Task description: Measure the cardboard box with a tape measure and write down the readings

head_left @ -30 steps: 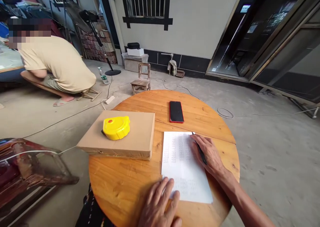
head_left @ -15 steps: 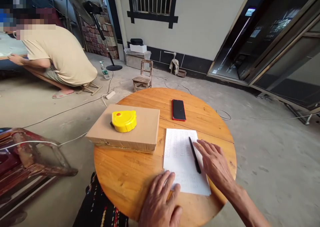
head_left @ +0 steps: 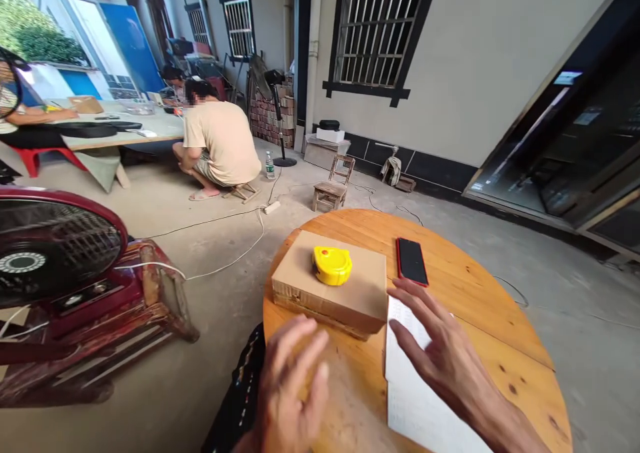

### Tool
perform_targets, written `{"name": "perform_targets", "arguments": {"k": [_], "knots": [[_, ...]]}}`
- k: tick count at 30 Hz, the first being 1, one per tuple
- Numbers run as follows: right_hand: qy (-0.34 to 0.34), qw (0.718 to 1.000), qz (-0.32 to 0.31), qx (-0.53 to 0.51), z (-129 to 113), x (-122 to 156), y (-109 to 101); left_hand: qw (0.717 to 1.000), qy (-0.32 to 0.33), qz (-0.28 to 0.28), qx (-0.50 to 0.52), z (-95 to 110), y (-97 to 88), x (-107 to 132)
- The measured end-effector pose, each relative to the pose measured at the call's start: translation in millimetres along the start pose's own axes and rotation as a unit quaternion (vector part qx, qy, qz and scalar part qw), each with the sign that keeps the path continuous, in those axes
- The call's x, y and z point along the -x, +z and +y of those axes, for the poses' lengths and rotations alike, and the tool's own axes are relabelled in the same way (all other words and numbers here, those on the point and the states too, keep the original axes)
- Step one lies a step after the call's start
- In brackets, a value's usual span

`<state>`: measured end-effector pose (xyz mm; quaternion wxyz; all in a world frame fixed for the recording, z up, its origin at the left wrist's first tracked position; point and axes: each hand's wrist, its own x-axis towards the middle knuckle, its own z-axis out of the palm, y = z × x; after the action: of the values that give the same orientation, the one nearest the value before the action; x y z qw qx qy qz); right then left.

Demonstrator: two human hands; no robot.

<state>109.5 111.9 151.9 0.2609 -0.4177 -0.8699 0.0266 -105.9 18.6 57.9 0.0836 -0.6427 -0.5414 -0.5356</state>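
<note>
My left hand (head_left: pixel 293 390) hovers over the near left part of the round wooden table (head_left: pixel 475 293), fingers spread, holding nothing. My right hand (head_left: pixel 443 353) is raised above the white printed sheet (head_left: pixel 417 400), fingers apart and empty, reaching toward the cardboard box (head_left: pixel 350 293). A yellow tape measure (head_left: pixel 331 265) lies on top of that box. A black phone in a red case (head_left: pixel 411 261) lies just beyond my right fingertips. The pen is hidden.
A red fan (head_left: pixel 50 253) on a worn red stand sits low on my left. A person in a beige shirt (head_left: pixel 220 143) squats on the concrete floor beyond. A small wooden chair (head_left: pixel 333 186), cables and a long table (head_left: pixel 100 123) stand farther back.
Both hands have lifted off the sheet and spread open. The pen my right hand held, then laid down, is out of sight. My view has swung left, bringing the fan in.
</note>
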Motion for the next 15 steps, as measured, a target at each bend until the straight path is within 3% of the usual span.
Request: {"name": "perform_targets", "arguments": {"k": [4,7,9,11,13,15], "knots": [[0.008,0.997,-0.078,0.000,-31,-81,33,0.971,-0.230,0.032,0.050,-54,-18.1,-54],[0.016,0.994,-0.111,-0.013,-41,-111,52,0.918,-0.366,-0.035,0.149,-80,-10.0,-79],[0.047,0.993,-0.071,-0.085,-39,-108,53,0.900,-0.383,-0.085,0.191,-86,-4.1,-87],[0.129,0.971,0.013,-0.200,-32,-88,45,0.894,-0.372,-0.117,0.222,-84,-2.8,-89],[0.224,0.912,0.124,-0.319,-26,-58,33,0.889,-0.367,-0.131,0.241,-80,-7.2,-82],[0.293,0.829,0.231,-0.417,-23,-23,22,0.891,-0.367,-0.119,0.237,-75,-15.1,-63]]}}
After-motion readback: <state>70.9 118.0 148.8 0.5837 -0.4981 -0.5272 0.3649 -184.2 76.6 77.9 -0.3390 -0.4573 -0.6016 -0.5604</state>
